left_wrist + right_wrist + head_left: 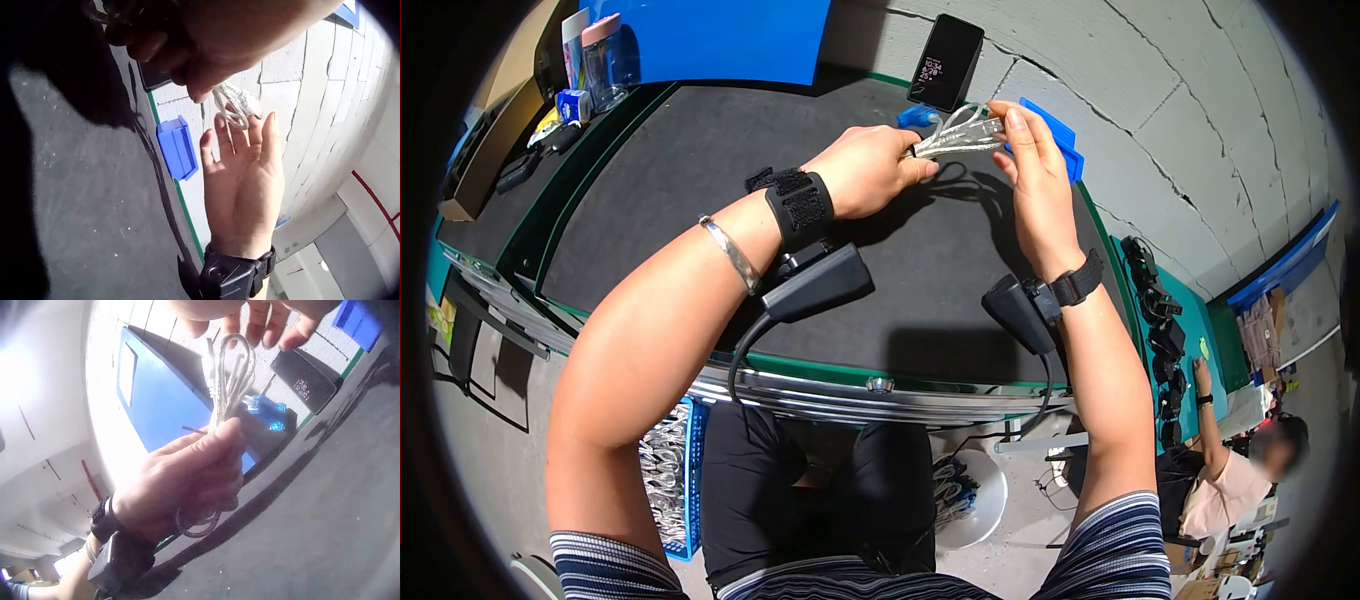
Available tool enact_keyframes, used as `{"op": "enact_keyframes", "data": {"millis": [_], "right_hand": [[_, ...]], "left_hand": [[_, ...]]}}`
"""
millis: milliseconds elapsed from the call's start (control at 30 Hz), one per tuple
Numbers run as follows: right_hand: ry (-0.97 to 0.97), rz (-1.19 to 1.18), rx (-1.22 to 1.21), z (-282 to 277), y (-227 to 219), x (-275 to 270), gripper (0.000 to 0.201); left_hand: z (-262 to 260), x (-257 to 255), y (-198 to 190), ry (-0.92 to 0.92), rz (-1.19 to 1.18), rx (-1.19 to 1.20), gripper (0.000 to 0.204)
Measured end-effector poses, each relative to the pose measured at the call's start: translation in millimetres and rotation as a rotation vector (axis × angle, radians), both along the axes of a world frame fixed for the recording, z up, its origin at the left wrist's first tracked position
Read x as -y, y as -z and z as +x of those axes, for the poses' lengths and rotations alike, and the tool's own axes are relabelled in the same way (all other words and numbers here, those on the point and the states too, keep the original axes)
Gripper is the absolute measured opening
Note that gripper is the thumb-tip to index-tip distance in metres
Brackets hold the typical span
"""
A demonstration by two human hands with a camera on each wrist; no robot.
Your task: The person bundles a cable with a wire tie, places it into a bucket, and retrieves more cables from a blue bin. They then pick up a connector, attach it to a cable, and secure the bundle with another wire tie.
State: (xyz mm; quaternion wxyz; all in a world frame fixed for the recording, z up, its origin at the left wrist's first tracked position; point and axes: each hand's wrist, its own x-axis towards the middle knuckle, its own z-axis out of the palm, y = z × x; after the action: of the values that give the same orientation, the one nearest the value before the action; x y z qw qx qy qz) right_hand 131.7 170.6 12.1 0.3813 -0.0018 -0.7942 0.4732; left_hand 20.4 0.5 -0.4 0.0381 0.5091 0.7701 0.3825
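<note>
My left hand (865,170) grips a folded bundle of silvery, see-through USB cable (960,138) over the dark work mat. Its loops and a plug stick out past the thumb toward the right. A translucent blue connector (269,412) shows beside the bundle in the right wrist view. One short dark strip (194,430) pokes out near the left hand. Facing the loop end is my right hand (1040,190), its fingers loosely extended, fingertips right at the cable. The left wrist view shows the right palm (240,187) uncurled behind the loops.
Behind the cable a phone (946,62) leans at the wall, near a small blue bin (1055,140). A bottle (605,65) stands back left. Below the table are a blue basket (692,480) of cables and a white bucket (990,500). Another person (1225,490) sits at right.
</note>
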Motion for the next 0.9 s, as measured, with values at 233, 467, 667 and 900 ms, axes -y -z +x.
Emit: {"op": "enact_keyframes", "data": {"millis": [233,467,667,900], "right_hand": [[-0.388,-0.574,0.393,0,4,1,0.054],[-0.472,-0.659,0.39,-1,6,-6,0.05],[-0.463,-0.655,0.366,1,4,-10,0.038],[-0.44,-0.628,0.3,2,5,-9,0.035]], "left_hand": [[-3,1,1,-0.056,-0.046,-0.152,0.035],[10,4,-14,-0.017,-0.156,0.016,0.044],[8,7,-14,0.054,-0.156,0.041,0.041],[0,7,-3,0.154,-0.105,-0.065,0.041]]}}
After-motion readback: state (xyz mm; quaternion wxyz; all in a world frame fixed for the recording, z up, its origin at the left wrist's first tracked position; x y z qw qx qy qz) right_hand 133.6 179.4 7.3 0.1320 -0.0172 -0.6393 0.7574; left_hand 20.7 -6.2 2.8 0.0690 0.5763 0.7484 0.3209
